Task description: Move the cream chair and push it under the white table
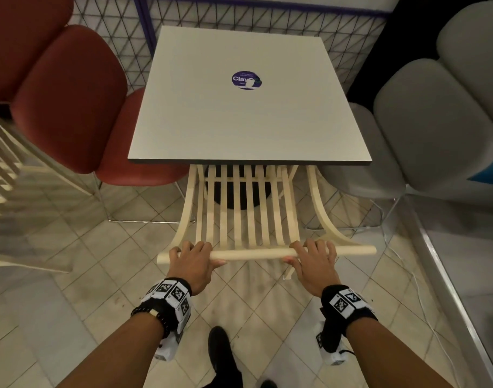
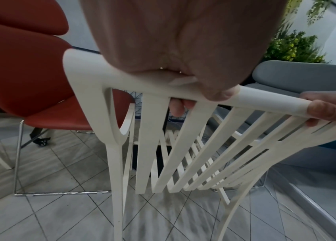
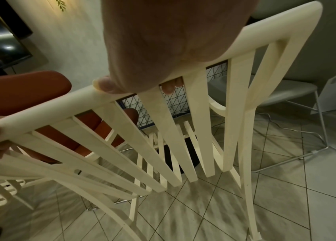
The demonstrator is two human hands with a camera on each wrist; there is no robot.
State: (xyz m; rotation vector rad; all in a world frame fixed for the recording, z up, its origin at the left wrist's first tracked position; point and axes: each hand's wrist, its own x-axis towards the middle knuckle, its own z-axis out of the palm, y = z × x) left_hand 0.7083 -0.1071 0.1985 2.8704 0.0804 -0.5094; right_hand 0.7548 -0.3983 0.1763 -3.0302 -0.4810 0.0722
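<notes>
Both hands, left hand and right hand, curled round the top rail of the cream chair, seat partly beneath the white worktop, flanked closely by red chair and grey chair, black pedestal base ahead.

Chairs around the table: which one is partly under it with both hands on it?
The cream chair, slatted, its top rail held by left hand and right hand. The red chair and grey chair are upholstered, untouched.

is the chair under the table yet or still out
Partly under. The chair's front slats run beneath the table edge, but its backrest sits out, gripped by the left hand and right hand.
</notes>
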